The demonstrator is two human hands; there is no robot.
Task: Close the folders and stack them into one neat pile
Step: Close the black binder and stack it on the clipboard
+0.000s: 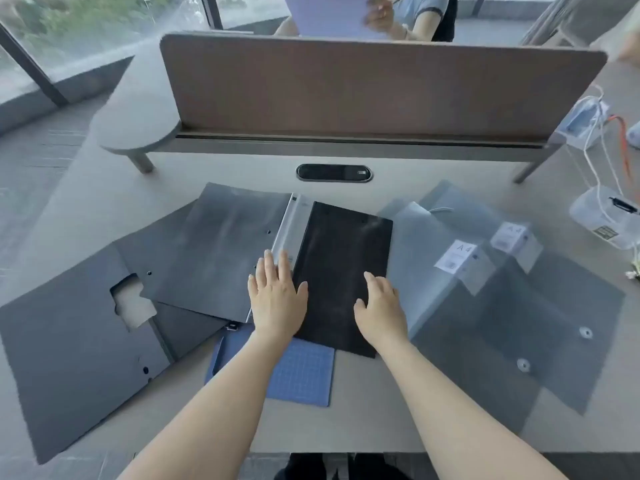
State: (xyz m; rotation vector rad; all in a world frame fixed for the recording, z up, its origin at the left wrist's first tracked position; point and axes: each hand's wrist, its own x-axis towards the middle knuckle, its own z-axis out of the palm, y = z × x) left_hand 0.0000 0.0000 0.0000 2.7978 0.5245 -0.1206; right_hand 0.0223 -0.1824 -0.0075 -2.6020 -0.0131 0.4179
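Squarely black folder [343,271] between both hands.

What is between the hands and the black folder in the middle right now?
Nothing visible. The left hand lies flat at the black folder's left edge, and the right hand rests on its right side. Both already touch it.

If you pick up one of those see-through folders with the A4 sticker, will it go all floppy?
Probably yes. The see-through folder looks like thin plastic film lying limp and flat on the desk, so it would likely droop when lifted by one edge. Its sheen suggests it is smooth, so it may slide easily over the other clear folder that it overlaps. It is probably light.
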